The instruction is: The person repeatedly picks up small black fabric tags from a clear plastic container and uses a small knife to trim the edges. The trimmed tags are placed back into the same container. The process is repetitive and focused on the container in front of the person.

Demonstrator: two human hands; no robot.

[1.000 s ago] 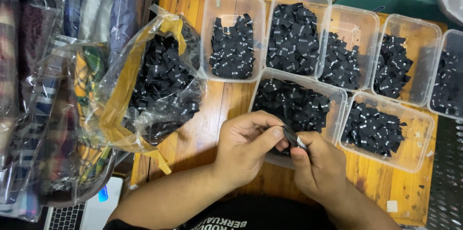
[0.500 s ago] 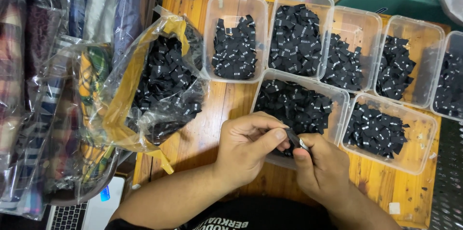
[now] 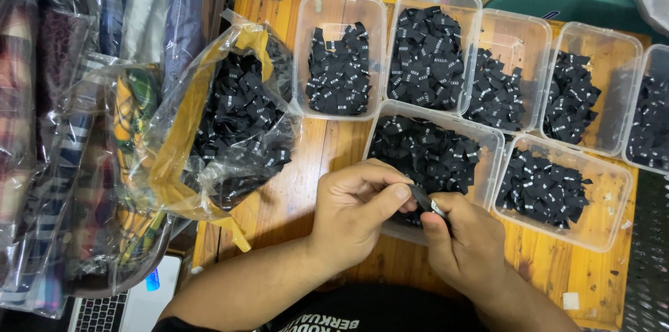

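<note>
We pinch a small black woven label (image 3: 422,199) between our left hand (image 3: 355,217) and right hand (image 3: 465,241), both narrowed on it, over the near clear plastic tub of black labels (image 3: 481,138). A clear plastic bag of labels (image 3: 237,123) lies left on the wooden table (image 3: 313,158).

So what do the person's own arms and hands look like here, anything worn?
Both are bare: the left hand and right hand show no gloves, rings or watch, and the forearms have no sleeves. A black garment with pale printing shows at the bottom edge.
</note>
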